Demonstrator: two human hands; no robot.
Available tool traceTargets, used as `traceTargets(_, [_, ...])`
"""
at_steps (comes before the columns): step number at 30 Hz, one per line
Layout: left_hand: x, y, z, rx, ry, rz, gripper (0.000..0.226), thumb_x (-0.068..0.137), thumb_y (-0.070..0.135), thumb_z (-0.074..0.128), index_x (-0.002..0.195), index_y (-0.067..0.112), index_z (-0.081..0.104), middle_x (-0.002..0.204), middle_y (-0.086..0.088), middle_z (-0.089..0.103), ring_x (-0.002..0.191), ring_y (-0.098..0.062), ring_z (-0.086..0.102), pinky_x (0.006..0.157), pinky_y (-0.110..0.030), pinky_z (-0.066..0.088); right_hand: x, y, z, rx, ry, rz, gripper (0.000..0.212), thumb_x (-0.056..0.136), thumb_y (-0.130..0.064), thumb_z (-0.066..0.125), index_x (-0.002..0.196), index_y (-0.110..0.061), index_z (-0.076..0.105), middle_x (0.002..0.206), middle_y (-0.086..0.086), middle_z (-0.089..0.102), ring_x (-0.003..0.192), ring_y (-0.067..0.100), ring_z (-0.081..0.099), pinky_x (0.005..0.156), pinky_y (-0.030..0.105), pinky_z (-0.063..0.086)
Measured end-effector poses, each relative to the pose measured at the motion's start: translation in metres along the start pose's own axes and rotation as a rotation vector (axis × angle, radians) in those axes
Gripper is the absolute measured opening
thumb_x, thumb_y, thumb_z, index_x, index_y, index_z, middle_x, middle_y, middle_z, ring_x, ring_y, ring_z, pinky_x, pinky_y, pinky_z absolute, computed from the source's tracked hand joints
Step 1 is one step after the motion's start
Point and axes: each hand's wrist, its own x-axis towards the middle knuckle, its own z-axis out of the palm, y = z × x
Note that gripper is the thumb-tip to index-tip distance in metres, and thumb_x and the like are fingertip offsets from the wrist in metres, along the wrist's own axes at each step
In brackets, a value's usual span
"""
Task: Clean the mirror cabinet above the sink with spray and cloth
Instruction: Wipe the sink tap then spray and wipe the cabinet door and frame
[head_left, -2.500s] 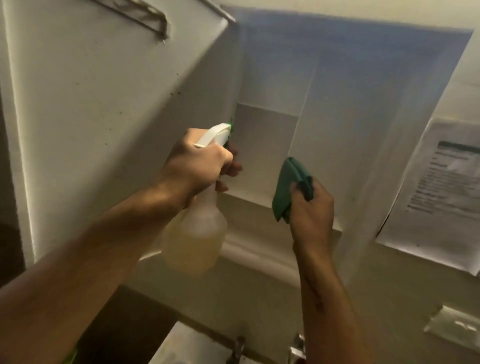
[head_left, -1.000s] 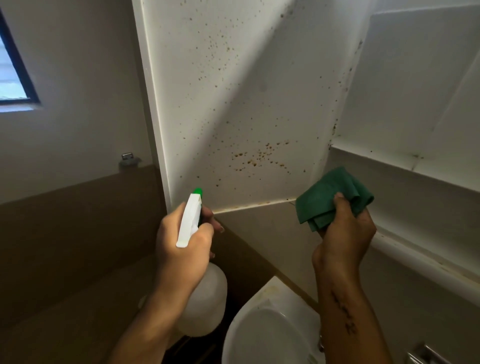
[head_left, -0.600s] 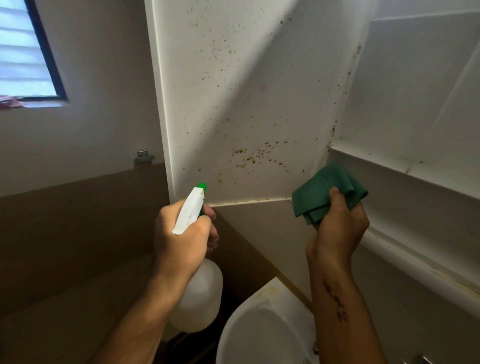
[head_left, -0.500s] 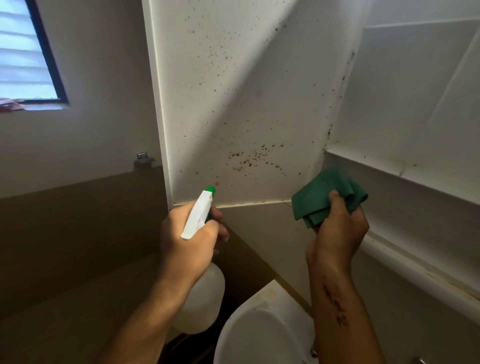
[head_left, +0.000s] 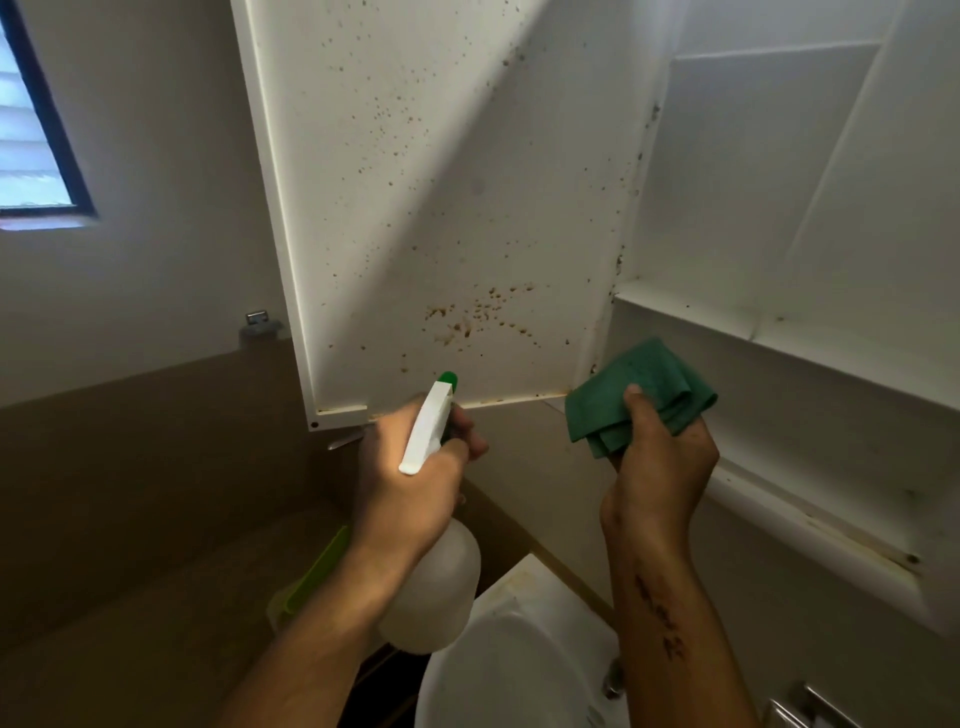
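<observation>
To do this step well, I think the nozzle should point at the cluster of brown spots (head_left: 478, 317) low on the inside of the open cabinet door (head_left: 441, 208), so that the cloth only needs a few passes afterwards. The left hand (head_left: 410, 483) is wrapped around the neck of the spray bottle (head_left: 431, 587), just below the door's bottom edge. The right hand (head_left: 657, 467) pinches the folded green cloth (head_left: 634, 389) beside the door's lower hinge corner, not touching the door surface.
</observation>
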Motion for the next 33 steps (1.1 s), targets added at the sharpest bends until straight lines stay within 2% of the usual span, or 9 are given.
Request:
traceTargets(3, [0.005, 0.005, 0.010, 0.023, -0.082, 0.013, 0.024, 0.093, 0.001, 0.059, 0.088, 0.023, 0.068, 0.083, 0.000, 0.075, 0.082, -0.006, 0.073, 0.058, -0.028, 0.055, -0.001, 0.000, 0.000, -0.007, -0.008, -0.009, 0.019, 0.089, -0.016, 0.069, 0.090, -0.035, 0.065, 0.098, -0.010, 0.070, 0.094, 0.010, 0.068, 0.078, 0.033, 0.058])
traceTargets(7, [0.011, 0.003, 0.020, 0.044, -0.161, -0.020, 0.015, 0.090, 0.002, 0.058, 0.086, 0.012, 0.067, 0.068, -0.007, 0.065, 0.061, -0.011, 0.066, 0.052, -0.022, 0.049, -0.002, 0.003, 0.001, -0.031, 0.007, -0.043, 0.012, 0.090, -0.023, 0.069, 0.093, -0.035, 0.066, 0.097, -0.011, 0.070, 0.091, 0.006, 0.068, 0.072, 0.024, 0.056])
traceTargets(11, [0.008, 0.000, 0.008, 0.035, -0.129, -0.044, 0.016, 0.089, 0.000, 0.060, 0.083, 0.014, 0.066, 0.067, -0.008, 0.065, 0.061, -0.014, 0.066, 0.053, -0.023, 0.049, -0.001, 0.017, 0.013, -0.101, 0.059, -0.104, 0.031, 0.093, -0.032, 0.063, 0.123, -0.023, 0.064, 0.111, -0.009, 0.066, 0.103, 0.010, 0.063, 0.085, 0.032, 0.056])
traceTargets(15, [0.009, -0.003, -0.022, 0.014, -0.070, -0.042, 0.021, 0.087, -0.004, 0.059, 0.082, 0.015, 0.067, 0.067, -0.006, 0.069, 0.065, -0.018, 0.070, 0.052, -0.030, 0.049, 0.007, 0.036, 0.044, -0.193, 0.081, -0.227, 0.035, 0.099, -0.024, 0.053, 0.134, -0.021, 0.057, 0.114, -0.011, 0.065, 0.099, -0.001, 0.061, 0.081, 0.012, 0.052])
traceTargets(17, [0.008, -0.004, -0.036, 0.028, -0.055, -0.008, 0.021, 0.085, -0.004, 0.058, 0.081, 0.014, 0.067, 0.066, -0.006, 0.068, 0.062, -0.017, 0.069, 0.048, -0.026, 0.047, 0.009, 0.051, 0.064, -0.219, 0.050, -0.265, 0.046, 0.099, -0.020, 0.049, 0.144, -0.025, 0.046, 0.137, -0.004, 0.057, 0.122, 0.009, 0.055, 0.099, 0.022, 0.049])
traceTargets(19, [0.005, -0.005, -0.048, 0.035, -0.018, -0.010, 0.020, 0.084, -0.006, 0.059, 0.081, 0.013, 0.067, 0.066, -0.006, 0.067, 0.060, -0.011, 0.067, 0.045, -0.021, 0.045, 0.007, 0.066, 0.083, -0.262, 0.042, -0.312, 0.057, 0.098, -0.014, 0.048, 0.151, -0.027, 0.033, 0.156, -0.006, 0.035, 0.143, 0.012, 0.032, 0.117, 0.028, 0.029])
traceTargets(22, [-0.001, -0.009, -0.068, 0.002, 0.043, -0.026, 0.010, 0.075, 0.008, 0.063, 0.079, 0.016, 0.068, 0.068, -0.006, 0.067, 0.061, -0.013, 0.066, 0.045, -0.020, 0.044, -0.005, 0.072, 0.108, -0.254, 0.057, -0.300, 0.062, 0.099, -0.012, 0.046, 0.155, -0.029, 0.022, 0.163, -0.009, 0.011, 0.150, 0.015, 0.004, 0.120, 0.023, 0.005])
traceTargets(25, [-0.006, -0.012, -0.085, 0.003, 0.070, -0.032, 0.015, 0.066, 0.015, 0.058, 0.078, 0.016, 0.068, 0.067, -0.009, 0.067, 0.064, -0.019, 0.067, 0.045, -0.022, 0.045, -0.020, 0.072, 0.132, -0.206, 0.050, -0.302, 0.062, 0.099, -0.013, 0.046, 0.154, -0.028, 0.022, 0.163, -0.009, 0.007, 0.151, 0.018, -0.001, 0.122, 0.044, 0.006])
traceTargets(33, [-0.012, -0.013, -0.114, 0.021, 0.167, -0.025, 0.019, 0.061, 0.016, 0.059, 0.078, 0.013, 0.068, 0.074, -0.016, 0.065, 0.068, -0.023, 0.066, 0.045, -0.024, 0.045, -0.058, 0.072, 0.172, -0.192, -0.097, -0.516, 0.065, 0.095, -0.006, 0.053, 0.153, -0.022, 0.029, 0.163, -0.004, 0.012, 0.151, 0.020, -0.001, 0.119, 0.056, 0.014])
